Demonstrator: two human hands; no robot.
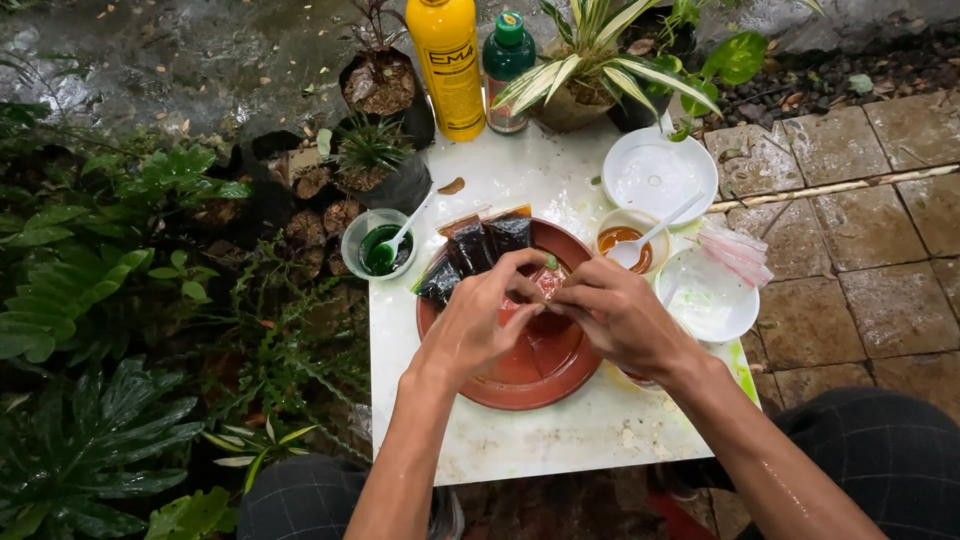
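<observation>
My left hand point(478, 322) and my right hand point(612, 314) meet over a round red-brown plate point(520, 378) on a small white table point(560, 430). Between the fingertips of both hands sits a small clear plastic packet of reddish stuff point(547, 281). Several dark filled packets point(476, 250) lie at the plate's far left edge, just beyond my left fingers. To the plate's left, a clear cup of green liquid point(378, 246) holds a white spoon. A cup of orange-brown liquid point(625, 243) with a white spoon stands just beyond my right hand.
Two white bowls point(655, 172) point(712, 300) and a bundle of pinkish plastic bags point(735, 252) lie on the table's right side. A yellow bottle point(447, 65), a green-capped bottle point(506, 60) and potted plants point(380, 165) crowd the far edge. Wet foliage fills the left; paving stones the right.
</observation>
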